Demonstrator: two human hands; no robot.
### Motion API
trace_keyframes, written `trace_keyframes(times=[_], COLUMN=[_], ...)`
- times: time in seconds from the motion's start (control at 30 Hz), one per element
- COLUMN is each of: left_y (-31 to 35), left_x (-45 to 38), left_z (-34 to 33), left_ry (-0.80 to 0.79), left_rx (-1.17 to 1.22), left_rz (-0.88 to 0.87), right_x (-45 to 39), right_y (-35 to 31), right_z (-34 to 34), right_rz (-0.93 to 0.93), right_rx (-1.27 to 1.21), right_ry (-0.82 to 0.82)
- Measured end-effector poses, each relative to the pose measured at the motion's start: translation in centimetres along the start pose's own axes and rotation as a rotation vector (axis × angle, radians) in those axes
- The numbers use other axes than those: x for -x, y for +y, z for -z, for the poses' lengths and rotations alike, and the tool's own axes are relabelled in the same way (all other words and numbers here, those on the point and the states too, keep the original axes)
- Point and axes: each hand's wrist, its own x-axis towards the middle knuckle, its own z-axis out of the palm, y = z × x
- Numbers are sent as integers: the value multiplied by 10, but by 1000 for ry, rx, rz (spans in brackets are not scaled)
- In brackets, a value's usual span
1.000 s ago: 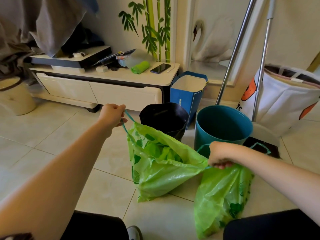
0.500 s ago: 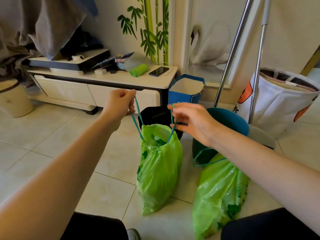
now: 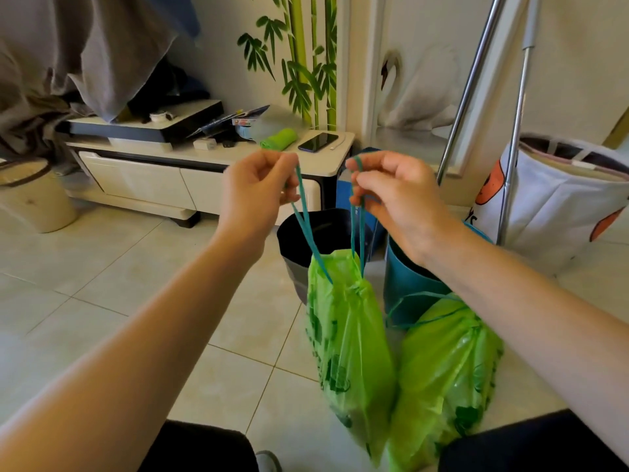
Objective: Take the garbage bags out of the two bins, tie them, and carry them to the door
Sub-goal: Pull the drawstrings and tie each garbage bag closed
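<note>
Teal drawstrings pinched by left hand [image 3: 253,192] and right hand [image 3: 396,195]; cinched bag [image 3: 350,349] lifted. Second bag [image 3: 446,369] at 5 o'clock, bottom cut off.

We see one green garbage bag [image 3: 350,352] hanging cinched from teal drawstrings [image 3: 306,223], a second green bag [image 3: 442,362] slumped beside it, before the black bin [image 3: 316,233] and teal bin [image 3: 408,284].

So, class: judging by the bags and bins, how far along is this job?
Done: both bins, black and teal, are emptied. In hand: left hand and right hand pinch the cinched bag's drawstrings; no knot yet. Left: the second bag and carrying both to the door.
</note>
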Motion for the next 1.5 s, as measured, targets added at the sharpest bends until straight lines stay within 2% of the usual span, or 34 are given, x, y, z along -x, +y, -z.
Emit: trace_keyframes(times=[0.07,0.13,0.37,0.47,0.6,0.67,0.77,0.83,0.87,0.97,1.03,1.23,1.4,1.5], left_y=[11,17,12,5,-3,-6,-12,-18,-23,-40,-51,-63,-80,-94], left_x=[1,4,17,18,19,18,16,15,14,21,26,27,37,40], left_z=[-3,-7,-17,-18,-20,-18,-14,-11,-10,-11,-18,-39,-50,-49], left_ry=[-25,-62,-221,-256,-314,-342,-290,-217,-238,-549,-665,-401,-434,-478], left_rx=[40,55,-16,-16,-95,-159,-217,-183,-192,-278,-328,-237,-139,-157], left_rz=[-79,-86,31,93,101,54,-7,40,74,162,134,-25,0,57], right_x=[-2,-3,-3,-2,-1,-2,-4,-4,-4,-4,-5,-6,-5,-10], right_y=[-8,-12,4,7,14,14,13,12,11,7,1,-16,-26,-37], right_z=[3,1,-2,0,-1,-1,-1,-3,-5,-9,-11,-15,-14,-5], right_rz=[52,50,-3,20,-26,-72,-104,-99,-93,-55,-25,40,83,92], right_rx=[-73,-94,198,310,394,355,276,269,270,285,268,156,135,6], right_ry=[-45,-68,40,-9,-12,14,19,5,-2,-26,-38,-58,-73,-32])
